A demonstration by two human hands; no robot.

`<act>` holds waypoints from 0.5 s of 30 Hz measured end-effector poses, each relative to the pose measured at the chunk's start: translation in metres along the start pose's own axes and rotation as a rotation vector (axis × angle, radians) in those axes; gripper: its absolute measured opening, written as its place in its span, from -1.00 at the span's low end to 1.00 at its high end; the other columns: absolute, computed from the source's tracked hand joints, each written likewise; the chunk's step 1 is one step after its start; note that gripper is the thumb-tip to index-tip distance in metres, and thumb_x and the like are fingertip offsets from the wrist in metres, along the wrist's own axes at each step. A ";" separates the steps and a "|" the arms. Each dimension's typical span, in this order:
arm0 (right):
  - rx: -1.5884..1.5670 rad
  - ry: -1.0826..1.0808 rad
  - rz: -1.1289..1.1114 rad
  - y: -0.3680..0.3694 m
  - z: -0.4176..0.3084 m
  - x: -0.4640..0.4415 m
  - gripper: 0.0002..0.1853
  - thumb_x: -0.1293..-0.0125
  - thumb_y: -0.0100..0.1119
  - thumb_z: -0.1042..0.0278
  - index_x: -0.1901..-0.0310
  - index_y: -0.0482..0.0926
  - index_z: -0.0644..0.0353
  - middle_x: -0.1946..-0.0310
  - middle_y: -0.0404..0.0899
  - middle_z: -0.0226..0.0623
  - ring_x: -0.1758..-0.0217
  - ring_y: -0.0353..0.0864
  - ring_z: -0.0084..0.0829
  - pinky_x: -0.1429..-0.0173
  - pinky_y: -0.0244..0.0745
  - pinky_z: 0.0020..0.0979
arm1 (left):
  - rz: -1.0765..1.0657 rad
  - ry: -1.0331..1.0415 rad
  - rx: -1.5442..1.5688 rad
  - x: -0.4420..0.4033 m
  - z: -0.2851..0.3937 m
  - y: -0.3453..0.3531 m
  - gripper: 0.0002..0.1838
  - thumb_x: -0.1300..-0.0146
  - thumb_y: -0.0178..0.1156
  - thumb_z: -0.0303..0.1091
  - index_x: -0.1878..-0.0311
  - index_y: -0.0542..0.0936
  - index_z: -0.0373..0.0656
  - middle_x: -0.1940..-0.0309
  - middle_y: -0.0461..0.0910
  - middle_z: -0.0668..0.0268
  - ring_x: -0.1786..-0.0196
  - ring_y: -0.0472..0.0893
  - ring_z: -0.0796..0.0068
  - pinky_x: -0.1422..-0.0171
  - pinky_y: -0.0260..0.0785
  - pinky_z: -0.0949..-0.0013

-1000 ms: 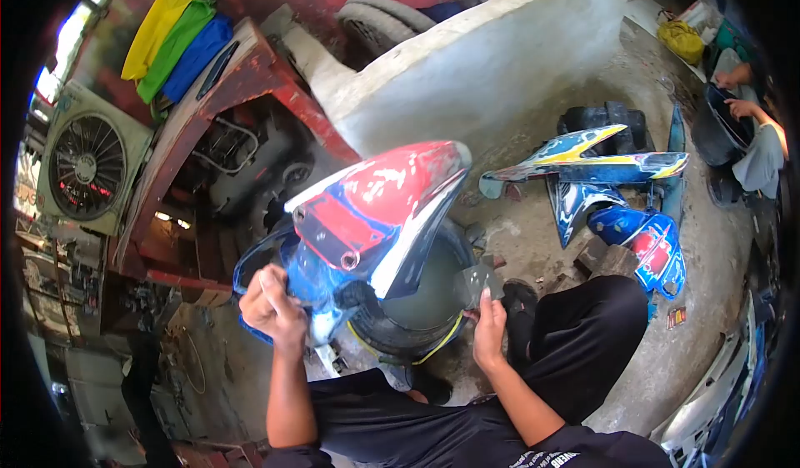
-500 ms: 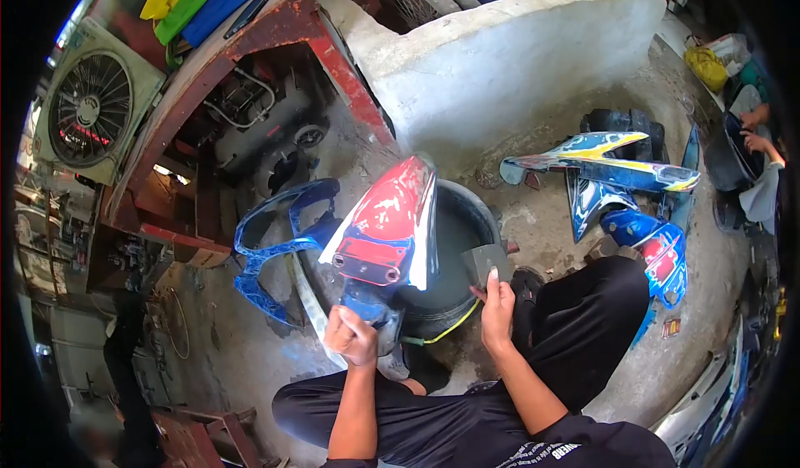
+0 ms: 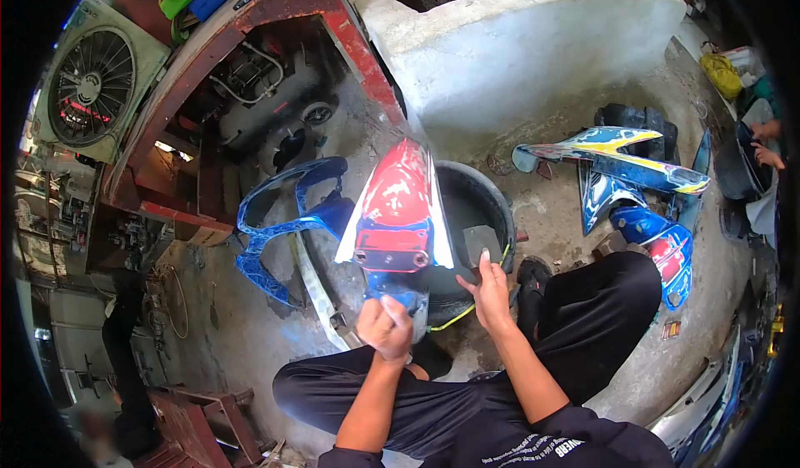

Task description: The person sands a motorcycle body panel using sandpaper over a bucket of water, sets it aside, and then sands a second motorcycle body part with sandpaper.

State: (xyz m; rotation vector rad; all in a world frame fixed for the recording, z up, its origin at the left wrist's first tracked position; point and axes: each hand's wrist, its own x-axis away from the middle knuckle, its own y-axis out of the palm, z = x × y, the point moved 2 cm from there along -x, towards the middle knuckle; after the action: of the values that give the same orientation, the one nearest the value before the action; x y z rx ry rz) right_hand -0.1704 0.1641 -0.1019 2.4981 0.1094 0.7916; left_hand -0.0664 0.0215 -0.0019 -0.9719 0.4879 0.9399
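My left hand (image 3: 385, 328) is closed round the lower blue end of a motorcycle fender (image 3: 398, 201). The fender has a patchy red top, white side edges and two round holes in its lower panel. To its right, my right hand (image 3: 492, 293) pinches a small grey sheet (image 3: 481, 246) that looks like sandpaper, thumb uppermost. That sheet is apart from the fender, over a black tub (image 3: 506, 210) holding greyish water. The fender hides the tub's left side.
A blue motorcycle fairing (image 3: 250, 243) lies left on the concrete floor. Several painted panels (image 3: 617, 161) are piled at the right. Behind them curves a low white wall (image 3: 533, 60). A fan (image 3: 90, 85) stands far left; another person's hands (image 3: 767, 145) show at the far right.
The fender has swung to the right and now points more upright. My left hand has shifted right with it. My right hand and the sheet have moved slightly, and the view has turned a little.
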 end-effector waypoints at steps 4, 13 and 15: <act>0.006 0.038 -0.036 0.006 0.002 -0.003 -0.56 -0.57 -0.02 -0.09 0.35 0.36 0.11 0.28 0.31 -0.45 0.19 0.41 -0.60 -0.21 0.62 -0.08 | -0.004 0.020 0.004 0.014 0.001 0.000 -0.61 -0.31 0.12 -0.62 0.69 0.38 -0.29 0.71 0.24 0.22 0.68 0.22 0.31 0.56 0.01 0.22; 0.177 0.029 -0.109 0.007 0.012 -0.007 -0.56 -0.59 -0.07 -0.09 0.21 0.51 0.17 0.16 0.49 -0.42 0.03 0.52 -0.51 -0.22 0.57 -0.11 | -0.224 -0.698 0.086 -0.021 -0.016 -0.012 -0.31 -0.32 0.33 -0.22 -0.39 0.25 -0.27 -0.18 0.40 0.04 -0.29 0.42 0.17 -0.35 0.29 0.19; 0.227 0.015 -0.113 0.013 0.005 -0.002 -0.54 -0.58 -0.06 -0.12 0.25 0.51 0.16 0.19 0.46 -0.44 0.07 0.50 -0.54 -0.21 0.57 -0.15 | -0.311 -0.860 0.226 -0.030 -0.028 -0.011 -0.02 -0.30 0.36 -0.12 -0.55 -0.05 -0.26 -0.36 0.28 -0.04 -0.43 0.35 0.04 -0.47 0.21 0.07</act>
State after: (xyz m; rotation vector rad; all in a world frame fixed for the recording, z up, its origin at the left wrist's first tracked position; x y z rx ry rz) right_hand -0.1701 0.1505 -0.1003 2.6692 0.3612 0.7894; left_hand -0.0716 -0.0189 0.0111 -0.3542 -0.2766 0.8992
